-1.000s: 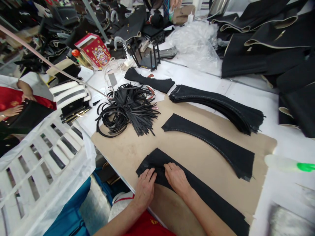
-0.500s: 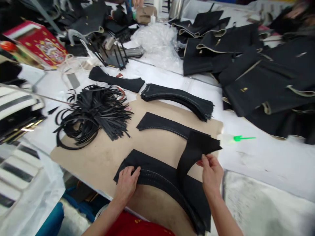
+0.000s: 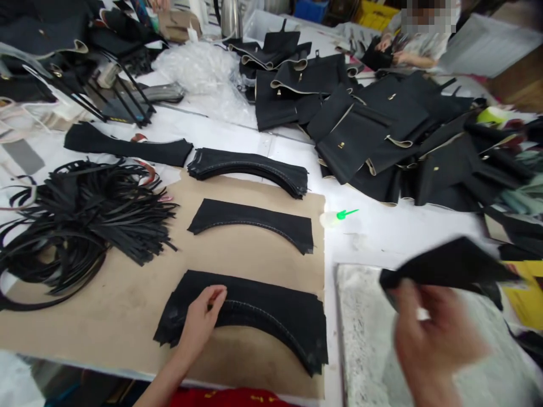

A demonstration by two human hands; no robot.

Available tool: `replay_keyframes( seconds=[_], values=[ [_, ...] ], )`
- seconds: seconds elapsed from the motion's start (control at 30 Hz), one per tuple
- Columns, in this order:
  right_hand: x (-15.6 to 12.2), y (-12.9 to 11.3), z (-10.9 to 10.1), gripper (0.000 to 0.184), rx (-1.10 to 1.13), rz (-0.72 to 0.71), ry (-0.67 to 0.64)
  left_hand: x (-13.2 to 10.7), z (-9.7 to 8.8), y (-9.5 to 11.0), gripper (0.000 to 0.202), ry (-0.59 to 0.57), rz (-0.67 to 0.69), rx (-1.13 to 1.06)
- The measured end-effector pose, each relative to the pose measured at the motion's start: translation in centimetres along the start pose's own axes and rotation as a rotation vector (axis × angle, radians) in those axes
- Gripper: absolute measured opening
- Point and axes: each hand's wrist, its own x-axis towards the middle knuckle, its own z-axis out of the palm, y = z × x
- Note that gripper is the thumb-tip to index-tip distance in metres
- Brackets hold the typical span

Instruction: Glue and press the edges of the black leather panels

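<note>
My right hand [image 3: 436, 333], blurred by motion, grips the edge of a black curved piece [image 3: 458, 263] of leather-like material. That piece is raised and folded over above a pale slab [image 3: 365, 333]. At the front of the brown board, my left hand [image 3: 201, 316] is over a stack of similar black curved pieces [image 3: 271, 299]. Its thumb and fingertips are pinched together; whether anything thin is between them I cannot make out. A single curved piece [image 3: 254, 217] with a pale line along its curved edge lies flat beyond the stack.
Behind is another stack of curved pieces [image 3: 250, 169]. Black strips [image 3: 106, 209] lie bundled at the left of the brown board [image 3: 271, 263]. A small bottle with a green tip [image 3: 341, 215] lies right of the board. Black bag parts [image 3: 360, 130] are heaped beyond; a co-worker [image 3: 424, 45] sits behind.
My right hand has carried the black curved piece to the right, off the board and over the slab. My left hand's fingers have gone from lying on the stack to a pinch. The view has turned right.
</note>
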Motion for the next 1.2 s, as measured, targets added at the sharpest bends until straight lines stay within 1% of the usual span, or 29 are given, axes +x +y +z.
replay_keyframes(
  seconds=[0.03, 0.07, 0.1, 0.13, 0.17, 0.23, 0.3, 0.37, 0.43, 0.5, 0.53, 0.57, 0.6, 0.67, 0.7, 0.73, 0.77, 0.83, 0.9, 0.97, 1.03, 1.07, 1.13, 1.2],
  values=[
    [-1.2, -2.4, 1.5, 0.020, 0.070, -0.174, -0.042, 0.3, 0.4, 1.7, 0.043, -0.076, -0.106, -0.202],
    [-2.7, -4.7, 3.1, 0.018, 0.176, -0.311, -0.153, 0.7, 0.6, 3.3, 0.049, -0.136, -0.212, -0.392],
    [-4.3, -6.7, 4.7, 0.021, 0.274, -0.397, -0.275, 1.1, 0.6, 4.6, 0.053, -0.188, -0.309, -0.557],
    [-6.1, -8.3, 6.3, 0.025, 0.337, -0.449, -0.366, 1.6, 0.4, 5.6, 0.057, -0.222, -0.390, -0.689],
    [-8.0, -9.6, 7.8, 0.027, 0.370, -0.494, -0.421, 2.0, 0.0, 6.2, 0.058, -0.240, -0.454, -0.780],
    [-11.6, -11.1, 10.4, 0.030, 0.395, -0.558, -0.496, 2.7, -1.2, 6.4, 0.057, -0.259, -0.548, -0.871],
    [-14.7, -11.9, 12.3, 0.033, 0.396, -0.613, -0.589, 3.3, -2.4, 5.7, 0.054, -0.247, -0.627, -0.860],
    [-16.8, -12.5, 13.2, 0.041, 0.390, -0.654, -0.704, 3.7, -3.2, 4.6, 0.049, -0.203, -0.674, -0.743],
    [-17.5, -13.1, 13.3, 0.053, 0.428, -0.706, -0.834, 4.0, -3.5, 3.6, 0.049, -0.105, -0.698, -0.566],
    [-17.0, -13.1, 13.2, 0.062, 0.502, -0.722, -0.932, 4.1, -3.4, 2.6, 0.049, -0.054, -0.703, -0.471],
    [-16.4, -12.7, 13.1, 0.061, 0.532, -0.683, -0.957, 4.2, -3.2, 2.1, 0.047, -0.052, -0.708, -0.459],
    [-15.5, -11.9, 13.0, 0.057, 0.541, -0.600, -0.953, 4.2, -3.2, 1.6, 0.044, -0.066, -0.708, -0.459],
    [-14.5, -10.6, 13.0, 0.050, 0.519, -0.475, -0.920, 4.4, -3.2, 1.1, 0.040, -0.088, -0.692, -0.467],
    [-12.4, -6.9, 13.3, 0.037, 0.384, -0.176, -0.790, 4.7, -3.3, -0.1, 0.037, -0.115, -0.675, -0.438],
    [-11.4, -4.7, 13.5, 0.035, 0.279, -0.050, -0.711, 4.9, -3.5, -0.6, 0.038, -0.118, -0.671, -0.393],
    [-10.4, -2.5, 13.7, 0.036, 0.148, 0.039, -0.660, 5.1, -3.6, -1.2, 0.040, -0.115, -0.657, -0.331],
    [-9.6, -0.4, 13.9, 0.039, 0.005, 0.099, -0.639, 5.4, -3.7, -1.6, 0.041, -0.107, -0.635, -0.252],
    [-8.6, 3.0, 14.5, 0.044, -0.202, 0.167, -0.657, 5.7, -3.7, -2.1, 0.040, -0.086, -0.554, -0.099],
    [-8.1, 4.8, 15.0, 0.046, -0.297, 0.185, -0.691, 5.8, -3.5, -2.0, 0.037, -0.070, -0.449, -0.027],
    [-8.0, 5.4, 15.5, 0.045, -0.320, 0.189, -0.736, 5.5, -3.2, -1.8, 0.034, -0.026, -0.388, -0.011],
    [-7.8, 5.5, 15.9, 0.041, -0.324, 0.196, -0.795, 5.0, -3.0, -1.9, 0.032, 0.026, -0.382, -0.009],
    [-7.7, 5.5, 16.0, 0.038, -0.315, 0.200, -0.818, 4.7, -2.9, -2.1, 0.032, 0.034, -0.393, -0.008],
    [-7.2, 5.7, 16.1, 0.031, -0.298, 0.196, -0.849, 4.2, -3.0, -2.7, 0.030, -0.005, -0.409, -0.022],
    [-6.7, 5.9, 16.1, 0.023, -0.292, 0.182, -0.865, 3.8, -3.2, -3.2, 0.027, -0.085, -0.408, -0.046]
  ],
)
